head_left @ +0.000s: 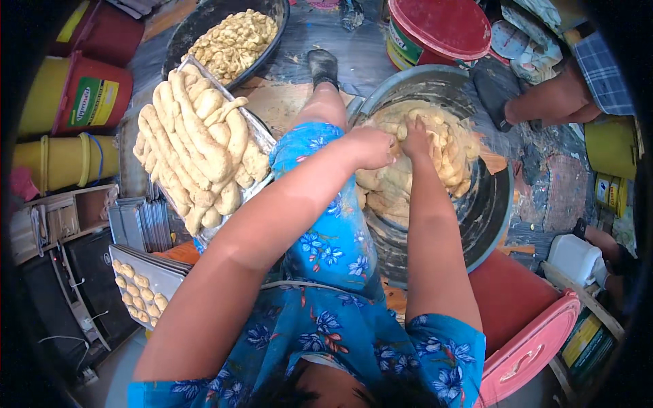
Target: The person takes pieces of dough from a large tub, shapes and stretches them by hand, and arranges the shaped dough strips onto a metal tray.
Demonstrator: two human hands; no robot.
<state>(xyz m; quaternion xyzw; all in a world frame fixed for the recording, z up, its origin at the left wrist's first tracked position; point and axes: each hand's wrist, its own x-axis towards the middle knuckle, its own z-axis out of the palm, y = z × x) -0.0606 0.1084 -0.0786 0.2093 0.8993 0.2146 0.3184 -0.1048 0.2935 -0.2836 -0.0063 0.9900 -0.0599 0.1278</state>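
Note:
A large grey metal basin [491, 211] holds a mass of pale yellow dough [442, 153]. My left hand [371, 146] and my right hand [415, 139] are both pressed into the dough near the basin's far left side, fingers closed on it. To the left, a metal tray [262, 132] carries a heap of long rolled dough ropes [197, 146]. My leg in blue flowered cloth stretches out between tray and basin.
A dark bowl of small dough pieces [235, 41] stands at the back. A tray of small shaped pieces [139, 292] lies lower left beside stacked empty trays [143, 224]. Red and yellow buckets [81, 95] ring the area. Another person's leg [551, 102] is at the upper right.

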